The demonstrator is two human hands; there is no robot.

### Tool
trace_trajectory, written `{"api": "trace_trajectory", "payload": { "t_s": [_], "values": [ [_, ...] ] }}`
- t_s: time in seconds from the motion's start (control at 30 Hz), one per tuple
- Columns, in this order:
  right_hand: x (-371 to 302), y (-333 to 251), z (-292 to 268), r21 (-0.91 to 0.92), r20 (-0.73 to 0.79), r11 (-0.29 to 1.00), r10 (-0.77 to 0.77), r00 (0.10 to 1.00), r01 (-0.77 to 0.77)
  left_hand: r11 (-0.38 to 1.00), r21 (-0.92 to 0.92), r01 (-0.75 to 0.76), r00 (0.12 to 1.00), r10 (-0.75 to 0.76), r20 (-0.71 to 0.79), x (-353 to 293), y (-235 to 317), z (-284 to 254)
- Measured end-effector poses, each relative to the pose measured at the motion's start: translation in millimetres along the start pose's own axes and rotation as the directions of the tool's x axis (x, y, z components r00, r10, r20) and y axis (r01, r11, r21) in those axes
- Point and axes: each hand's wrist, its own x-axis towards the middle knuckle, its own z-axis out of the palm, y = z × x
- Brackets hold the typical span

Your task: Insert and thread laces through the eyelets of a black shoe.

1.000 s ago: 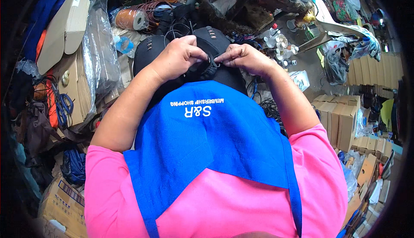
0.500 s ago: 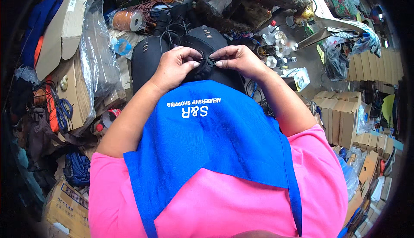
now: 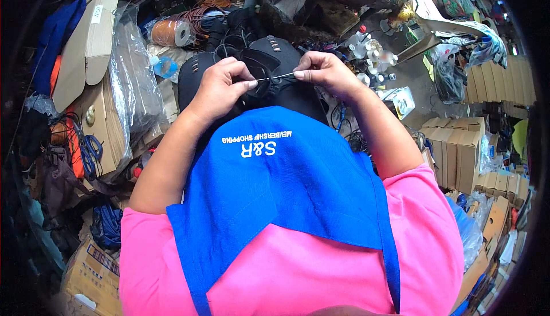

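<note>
Both my hands hold up a thin cord (image 3: pixel 282 76), stretched nearly straight between them. My left hand (image 3: pixel 224 83) pinches one end between thumb and fingers. My right hand (image 3: pixel 323 72) pinches the other end, a little higher. Midway, the cord meets a dark, curved black piece (image 3: pixel 264 67) resting between my knees; its kind I cannot make out. Black trousers (image 3: pixel 197 71) with stitched slits cover my knees, and a blue apron (image 3: pixel 275 173) lies over my lap and chest.
An orange spool of cord (image 3: pixel 172 32) stands beyond my left knee. Flat cardboard (image 3: pixel 106 35) and clear plastic sheeting (image 3: pixel 133 69) lean at the left. White bottles (image 3: pixel 372 52) cluster at the far right, with cardboard pieces (image 3: pixel 455 144) stacked nearer.
My hands have drawn apart, the left one to the left and the right one to the right. The cord between them now shows as a longer, taut line.
</note>
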Motion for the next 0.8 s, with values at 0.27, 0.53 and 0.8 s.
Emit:
{"api": "trace_trajectory", "payload": {
  "t_s": [0.27,0.53,0.8],
  "values": [
    [-20.3,26.0,6.6,-0.286,-0.125,0.952,-0.151,0.981,0.110,0.966,0.259,-0.003,0.988,-0.037,0.149,6.1,18.8,6.5],
    [-39.1,-32.7,-19.0,-0.176,-0.036,0.977,-0.130,0.991,0.121,0.874,0.423,-0.238,0.957,0.135,0.258,7.7,27.3,4.2],
    [-62.5,-54.9,-3.9,-0.480,0.370,0.877,0.201,0.907,0.002,0.941,0.335,-0.039,0.984,-0.022,0.179,4.8,31.8,3.3]
  ]
}}
